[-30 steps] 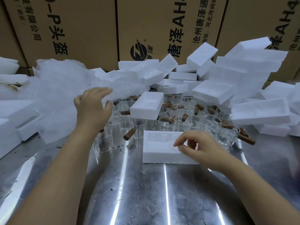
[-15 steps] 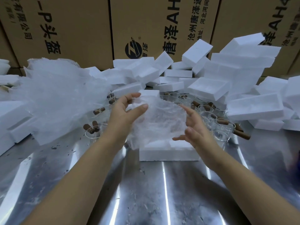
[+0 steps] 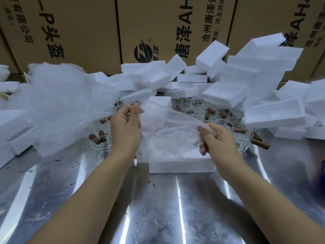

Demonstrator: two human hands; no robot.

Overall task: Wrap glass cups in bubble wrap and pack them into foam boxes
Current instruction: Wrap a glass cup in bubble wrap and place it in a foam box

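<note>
Left hand (image 3: 125, 127) and right hand (image 3: 219, 140) each pinch an edge of a bubble wrap sheet (image 3: 167, 131), holding it spread above a foam box (image 3: 182, 164) on the shiny surface (image 3: 158, 208); glass cups (image 3: 218, 117) stand crowded together just behind it.

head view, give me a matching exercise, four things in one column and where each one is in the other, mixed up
1 bubble wrap sheet
2 foam box
3 glass cups
4 cardboard cartons

A along the back, black lettering
B pinched between the left hand and right hand
C on the metal table, nearest the person
D clustered beyond the hands, brown stoppers among them

Pairs: 1-B, 2-C, 3-D, 4-A
</note>
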